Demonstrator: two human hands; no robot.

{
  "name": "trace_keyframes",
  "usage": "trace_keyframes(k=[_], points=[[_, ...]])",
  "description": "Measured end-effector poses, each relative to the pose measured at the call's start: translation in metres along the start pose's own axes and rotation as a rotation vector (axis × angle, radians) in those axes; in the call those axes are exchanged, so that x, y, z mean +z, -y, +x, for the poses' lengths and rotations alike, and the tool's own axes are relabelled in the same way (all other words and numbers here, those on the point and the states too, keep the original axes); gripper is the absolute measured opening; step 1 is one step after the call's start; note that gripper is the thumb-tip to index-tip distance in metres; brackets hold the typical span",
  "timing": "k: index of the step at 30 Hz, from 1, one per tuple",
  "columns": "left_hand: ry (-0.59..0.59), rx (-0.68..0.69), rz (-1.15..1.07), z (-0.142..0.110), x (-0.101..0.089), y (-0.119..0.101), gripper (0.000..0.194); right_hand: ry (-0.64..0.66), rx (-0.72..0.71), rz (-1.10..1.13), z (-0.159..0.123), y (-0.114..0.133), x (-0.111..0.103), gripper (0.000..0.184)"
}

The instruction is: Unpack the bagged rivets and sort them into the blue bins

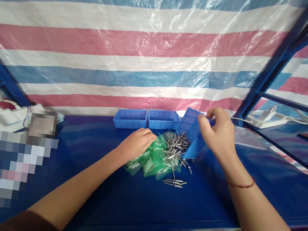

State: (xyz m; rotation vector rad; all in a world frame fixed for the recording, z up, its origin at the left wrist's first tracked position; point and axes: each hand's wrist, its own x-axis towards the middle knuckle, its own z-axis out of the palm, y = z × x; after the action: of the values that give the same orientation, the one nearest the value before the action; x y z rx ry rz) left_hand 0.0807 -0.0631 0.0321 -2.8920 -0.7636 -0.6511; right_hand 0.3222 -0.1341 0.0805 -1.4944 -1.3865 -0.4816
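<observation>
My right hand [219, 130] grips the rim of a blue plastic bin [195, 139], which is tipped on its side with its opening toward the left. Metal blind rivets [177, 145] lie heaped at the bin's mouth, and a few loose rivets [175, 182] are spread on the table in front. Beside the heap is a pile of small green-tinted plastic bags [151, 163] with small pieces inside. My left hand [137, 146] rests at the pile's left side, fingers closed together over a green bag; the fingertips are partly hidden.
Two blue bins [130, 119] [164, 119] stand at the back of the blue table [129, 200]. A clear plastic tray or lid [250, 138] lies at the right. Power strips and white cables [272, 119] are at both sides. Blue metal posts [267, 70] frame a striped sheet [141, 48].
</observation>
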Motion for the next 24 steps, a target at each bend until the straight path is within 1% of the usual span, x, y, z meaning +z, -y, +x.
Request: trace_keyframes(k=[3,5,7,10,15,17,21,22,24], points=[[0.012,-0.071,0.011,-0.003,-0.006,-0.007,0.026,0.006,0.001,-0.013,0.0,0.001,-0.001,0.014],[0.043,-0.091,-0.008,-0.006,-0.009,-0.011,0.034,0.003,-0.005,-0.02,0.0,0.002,-0.001,0.014],[0.086,-0.094,-0.051,-0.007,-0.008,-0.015,0.044,-0.003,-0.001,-0.024,0.0,0.003,-0.002,0.015],[0.103,-0.117,-0.084,-0.007,-0.002,-0.018,0.045,-0.013,0.019,-0.026,0.001,0.005,-0.002,0.015],[0.073,-0.188,-0.07,-0.002,0.007,-0.017,0.051,-0.058,0.007,-0.017,0.003,0.008,-0.003,0.014],[0.043,-0.197,-0.066,-0.001,0.008,-0.018,0.052,-0.078,0.01,-0.011,0.003,0.009,-0.004,0.014],[-0.095,-0.17,-0.064,0.0,0.008,-0.025,0.052,-0.099,0.022,-0.009,0.005,0.014,-0.005,0.014],[-0.117,-0.153,-0.07,0.001,0.007,-0.028,0.053,-0.099,0.021,-0.009,0.006,0.016,-0.005,0.014],[-0.124,-0.114,-0.1,0.002,0.008,-0.035,0.058,-0.095,0.019,-0.003,0.008,0.02,-0.004,0.014]])
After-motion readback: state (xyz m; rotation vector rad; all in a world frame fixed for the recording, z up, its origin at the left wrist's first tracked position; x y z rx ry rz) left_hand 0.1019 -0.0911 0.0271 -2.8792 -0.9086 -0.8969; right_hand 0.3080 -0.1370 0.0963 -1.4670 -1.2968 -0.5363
